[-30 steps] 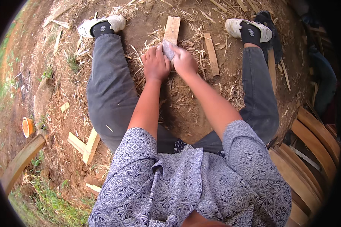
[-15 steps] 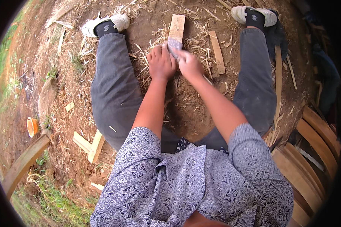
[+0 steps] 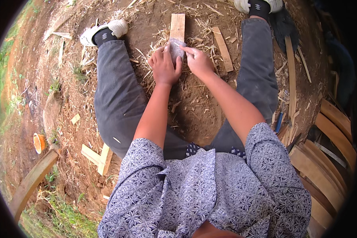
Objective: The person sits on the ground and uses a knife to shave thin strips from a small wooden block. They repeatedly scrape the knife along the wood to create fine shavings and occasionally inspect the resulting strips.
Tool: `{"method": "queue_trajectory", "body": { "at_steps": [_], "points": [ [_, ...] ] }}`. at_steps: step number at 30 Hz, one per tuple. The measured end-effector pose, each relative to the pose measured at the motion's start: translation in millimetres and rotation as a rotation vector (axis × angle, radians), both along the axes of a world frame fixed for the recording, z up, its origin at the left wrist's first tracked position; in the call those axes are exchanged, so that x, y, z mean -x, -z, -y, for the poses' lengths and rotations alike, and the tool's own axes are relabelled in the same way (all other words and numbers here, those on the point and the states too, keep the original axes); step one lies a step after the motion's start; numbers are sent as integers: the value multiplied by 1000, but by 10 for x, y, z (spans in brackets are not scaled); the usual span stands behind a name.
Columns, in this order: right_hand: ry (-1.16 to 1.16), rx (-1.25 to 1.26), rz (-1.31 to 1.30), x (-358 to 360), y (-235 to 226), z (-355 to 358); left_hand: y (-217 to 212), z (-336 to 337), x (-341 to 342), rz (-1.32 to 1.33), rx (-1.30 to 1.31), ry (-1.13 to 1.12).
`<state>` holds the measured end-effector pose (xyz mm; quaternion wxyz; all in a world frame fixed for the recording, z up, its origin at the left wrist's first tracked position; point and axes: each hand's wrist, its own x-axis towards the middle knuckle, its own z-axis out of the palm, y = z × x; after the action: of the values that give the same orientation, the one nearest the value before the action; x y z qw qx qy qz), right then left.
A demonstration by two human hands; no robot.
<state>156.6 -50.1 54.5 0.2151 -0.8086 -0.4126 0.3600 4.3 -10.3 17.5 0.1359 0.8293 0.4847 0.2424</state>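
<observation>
The left hand [image 3: 164, 66] lay along the left side of a grey sheet [image 3: 177, 50], its thumb on the near part; whether its grip pinched the edge or merely pressed on it, I could not tell. The right hand [image 3: 199, 62] touched the sheet's right edge with a stretched forefinger, the other fingers curled with their tips hidden, so how firm that grip was could not be made out either.

The sheet covered the nearer part of a pale wooden block [image 3: 177, 26], which lay on the ground between the legs, its far end bare. Whether the sheet passed underneath was hidden, and its material was unclear.

Shavings [image 3: 204, 29] surrounded the block, with a thin slat [image 3: 223, 49] to its right. Farther out, the right shoe [image 3: 275, 5] was cut off by the upper edge, next to a dark, shapeless cloth [image 3: 285, 27]. Beside the right trouser leg [image 3: 260, 67] a slim blue object [image 3: 279, 122] showed only partly. The stacked boards [image 3: 317, 174] at right faded into the dark rim, while a beam [image 3: 31, 184] at lower left was cropped.
</observation>
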Motion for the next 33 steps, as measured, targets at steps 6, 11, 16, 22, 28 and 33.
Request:
{"method": "queue_trajectory", "body": {
  "at_steps": [6, 11, 16, 22, 28, 33],
  "points": [
    [33, 55, 26, -78, -114, -214, -26, 101, 32, -126, -43, 22],
    [61, 67, 36, -6, -37, -168, 61, 115, 43, -214, -45, 32],
    [1, 34, 15, 139, 44, 160, 76, 134, 24, -202, -63, 9],
    [31, -21, 101, 52, -5, -408, 87, 105, 10, -166, -52, 2],
    [-33, -163, 34, 104, 333, 141, 102, 46, 14, -168, -38, -20],
    [38, 25, 71, 99, 72, -384, 68, 71, 10, -182, 12, -11]
  ]
}}
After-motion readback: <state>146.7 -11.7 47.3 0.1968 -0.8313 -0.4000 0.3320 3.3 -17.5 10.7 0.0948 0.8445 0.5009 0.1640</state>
